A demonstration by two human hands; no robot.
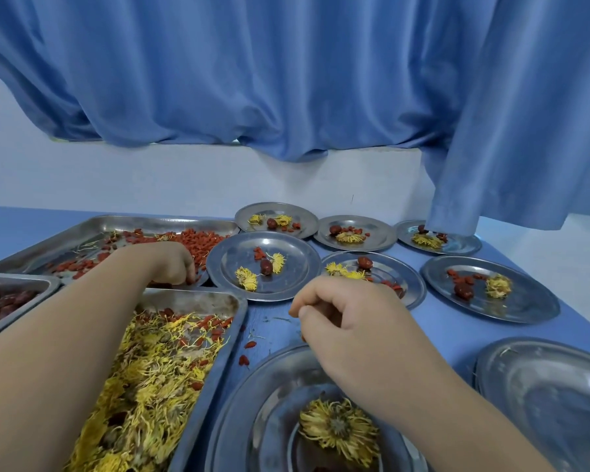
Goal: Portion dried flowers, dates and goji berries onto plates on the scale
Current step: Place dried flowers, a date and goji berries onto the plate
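I'm seeing left hand point(172, 264) curling fingers round goji berries point(205, 241) in tray point(116, 221) at table's far-left edge, likely restocking; right hand point(348, 321) pinching berries over near-edge plate point(239, 403) for dosing

The left hand point(174, 264) sinks its fingertips among red goji berries point(205, 241) in the far rectangular steel tray point(116, 223); whether they pinch any cannot be told. The right hand point(348, 321) curls over the berries it pinches, so only red specks show. Its forearm covers part of the near round steel plate point(252, 420), which the bottom edge cuts. The left edge cuts the steel tray of dark red dates point(21, 279). A blue curtain hem point(453, 219) hides part of the far right round steel plate point(464, 245).
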